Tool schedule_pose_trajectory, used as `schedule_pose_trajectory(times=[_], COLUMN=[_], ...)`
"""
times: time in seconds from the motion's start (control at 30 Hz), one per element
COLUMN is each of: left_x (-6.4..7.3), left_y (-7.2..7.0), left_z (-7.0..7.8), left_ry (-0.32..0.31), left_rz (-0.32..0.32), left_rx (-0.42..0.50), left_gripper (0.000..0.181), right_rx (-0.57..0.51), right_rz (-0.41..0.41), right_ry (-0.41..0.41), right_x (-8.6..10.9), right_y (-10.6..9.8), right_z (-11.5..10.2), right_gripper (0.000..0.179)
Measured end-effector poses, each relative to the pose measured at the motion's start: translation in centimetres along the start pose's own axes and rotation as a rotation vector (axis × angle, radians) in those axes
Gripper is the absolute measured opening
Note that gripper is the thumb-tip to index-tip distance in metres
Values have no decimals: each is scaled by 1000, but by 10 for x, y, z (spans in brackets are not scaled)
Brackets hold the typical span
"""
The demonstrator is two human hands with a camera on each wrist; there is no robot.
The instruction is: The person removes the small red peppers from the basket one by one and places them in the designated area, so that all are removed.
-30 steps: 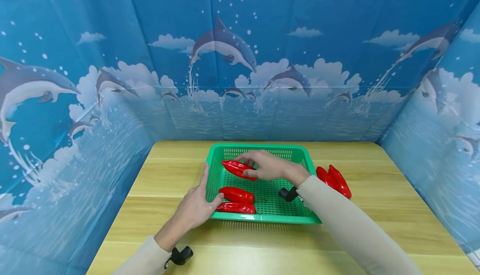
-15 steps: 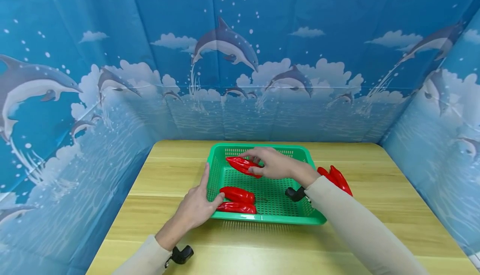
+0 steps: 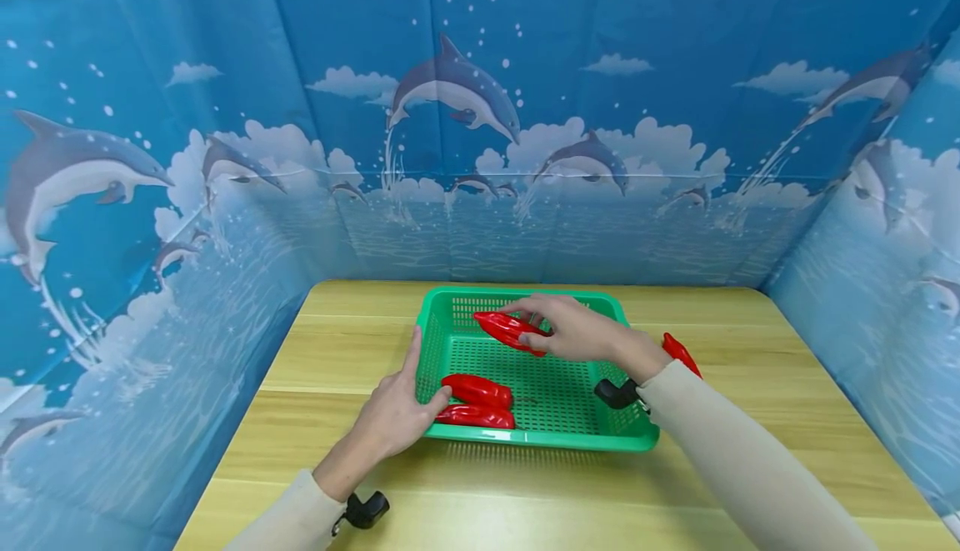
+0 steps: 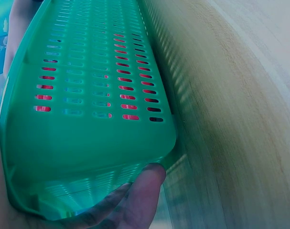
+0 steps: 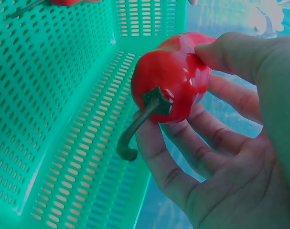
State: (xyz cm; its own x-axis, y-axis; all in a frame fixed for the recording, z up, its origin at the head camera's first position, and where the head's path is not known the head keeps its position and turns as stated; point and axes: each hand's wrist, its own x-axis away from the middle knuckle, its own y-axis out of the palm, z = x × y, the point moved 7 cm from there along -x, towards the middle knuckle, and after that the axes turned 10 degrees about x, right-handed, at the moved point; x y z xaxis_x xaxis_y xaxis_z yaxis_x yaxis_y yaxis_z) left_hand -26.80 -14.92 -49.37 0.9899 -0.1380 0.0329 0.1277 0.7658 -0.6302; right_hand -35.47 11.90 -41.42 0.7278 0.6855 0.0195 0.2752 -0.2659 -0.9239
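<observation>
My right hand (image 3: 566, 330) pinches a red pepper (image 3: 510, 330) between thumb and fingers, over the back half of the green plastic basket (image 3: 555, 438). In the right wrist view the pepper (image 5: 168, 78) shows its curved green stem pointing down and left. My left hand (image 3: 393, 409) grips the left side of the basket, thumb over the rim. Its fingers (image 4: 147, 195) reach along the outside in the left wrist view. Two more red peppers, a rear one (image 3: 478, 390) and a front one (image 3: 476, 417), lie side by side in the basket's front left, near the left thumb.
Another red pepper (image 3: 680, 355) lies on the wooden table (image 3: 780, 418) right of the basket, partly hidden by the right sleeve. A blue dolphin-print curtain (image 3: 480, 226) hangs behind the table and at both sides.
My right hand has moved to the right over the basket with the pepper in its fingers. The right sleeve now covers more of the peppers on the table. The left hand keeps its place.
</observation>
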Motion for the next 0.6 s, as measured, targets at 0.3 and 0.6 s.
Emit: schedule_pose_trajectory(times=[0.3, 0.6], left_x=[1, 1], left_y=[1, 1], left_z=[-2, -3], left_ry=[-1, 8], left_rz=[9, 10], left_rx=[-11, -5], left_gripper=[116, 115], right_rx=[26, 41], right_rz=[41, 78], right_ry=[32, 50], right_x=[16, 28], right_y=[-9, -14], right_z=[11, 23], right_gripper=[57, 56])
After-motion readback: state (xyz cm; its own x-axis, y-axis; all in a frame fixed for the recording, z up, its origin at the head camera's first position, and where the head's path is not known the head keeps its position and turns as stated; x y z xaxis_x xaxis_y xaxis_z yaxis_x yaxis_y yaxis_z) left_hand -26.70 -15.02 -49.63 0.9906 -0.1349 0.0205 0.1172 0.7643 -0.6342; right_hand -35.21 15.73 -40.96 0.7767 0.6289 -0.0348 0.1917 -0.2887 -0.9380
